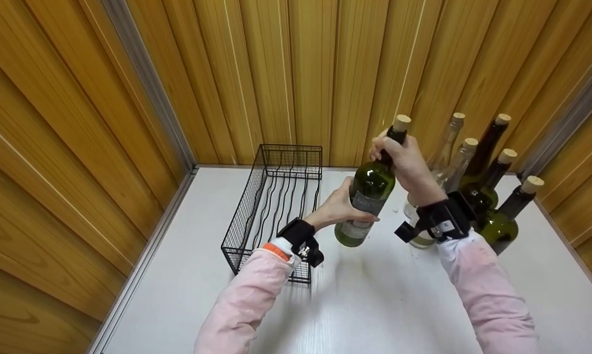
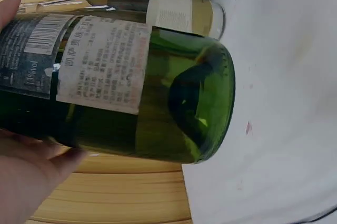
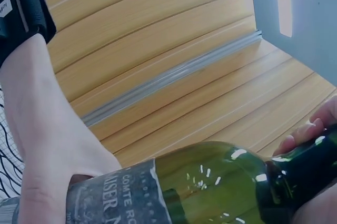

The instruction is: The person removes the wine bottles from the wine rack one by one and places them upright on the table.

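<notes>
A green wine bottle (image 1: pixel 369 194) with a cork and a grey label is held tilted above the white table (image 1: pixel 374 305). My right hand (image 1: pixel 406 157) grips its dark neck just under the cork. My left hand (image 1: pixel 337 209) wraps round its body at the label. In the left wrist view the green bottle (image 2: pixel 147 92) fills the frame, its base towards the camera, with my left hand (image 2: pixel 26 176) under it. In the right wrist view the bottle's shoulder (image 3: pixel 210 182) shows, with my right hand's fingers (image 3: pixel 310 132) at the neck.
A black wire rack (image 1: pixel 276 201) stands on the table left of the bottle, against the wooden wall. Several corked bottles (image 1: pixel 482 177), clear and green, stand at the back right. Wooden walls close the table on three sides.
</notes>
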`<act>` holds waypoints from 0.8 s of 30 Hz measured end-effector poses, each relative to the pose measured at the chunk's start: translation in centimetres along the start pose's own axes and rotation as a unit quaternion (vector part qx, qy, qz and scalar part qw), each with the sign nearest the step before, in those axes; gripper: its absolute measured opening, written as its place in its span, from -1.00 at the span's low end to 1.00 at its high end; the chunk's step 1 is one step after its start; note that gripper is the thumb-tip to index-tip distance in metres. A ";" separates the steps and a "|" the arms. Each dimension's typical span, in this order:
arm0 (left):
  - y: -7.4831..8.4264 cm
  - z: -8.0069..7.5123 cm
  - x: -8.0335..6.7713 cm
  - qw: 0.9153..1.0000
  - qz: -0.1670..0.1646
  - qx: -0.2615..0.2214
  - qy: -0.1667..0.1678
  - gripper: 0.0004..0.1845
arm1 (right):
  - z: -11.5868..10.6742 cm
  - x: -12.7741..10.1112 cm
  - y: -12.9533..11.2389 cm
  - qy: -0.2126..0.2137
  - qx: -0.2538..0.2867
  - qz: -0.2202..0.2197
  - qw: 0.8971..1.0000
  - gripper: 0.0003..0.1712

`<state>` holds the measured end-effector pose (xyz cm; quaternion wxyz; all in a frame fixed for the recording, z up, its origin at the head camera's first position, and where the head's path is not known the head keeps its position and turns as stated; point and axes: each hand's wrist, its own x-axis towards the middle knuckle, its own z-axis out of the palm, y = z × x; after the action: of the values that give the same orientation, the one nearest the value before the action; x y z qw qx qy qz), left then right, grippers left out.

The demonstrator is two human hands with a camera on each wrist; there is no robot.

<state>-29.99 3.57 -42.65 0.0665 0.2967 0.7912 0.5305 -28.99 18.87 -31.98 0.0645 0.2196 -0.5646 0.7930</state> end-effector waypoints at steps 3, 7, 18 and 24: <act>-0.1 0.3 0.0 0.999 0.014 -0.030 -0.001 -0.18 | 0.4 0.2 -0.2 -0.016 -0.006 0.006 1.000 -0.79; 0.0 0.8 -0.2 0.997 0.019 -0.074 0.008 -0.17 | 0.6 0.5 -0.2 -0.031 -0.029 0.023 0.999 -0.78; 0.1 2.5 -0.8 0.990 -0.015 -0.084 0.110 -0.25 | 0.6 0.8 -0.4 -0.064 -0.126 0.051 0.989 -0.85; 0.8 3.0 -1.3 0.984 -0.033 -0.081 0.155 -0.26 | 0.5 0.5 -0.4 -0.032 -0.148 0.049 0.987 -0.74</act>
<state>-27.40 5.48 -43.47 -0.0157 0.1780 0.7560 0.6298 -29.14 18.49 -31.29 0.0389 0.2052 -0.6875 0.6955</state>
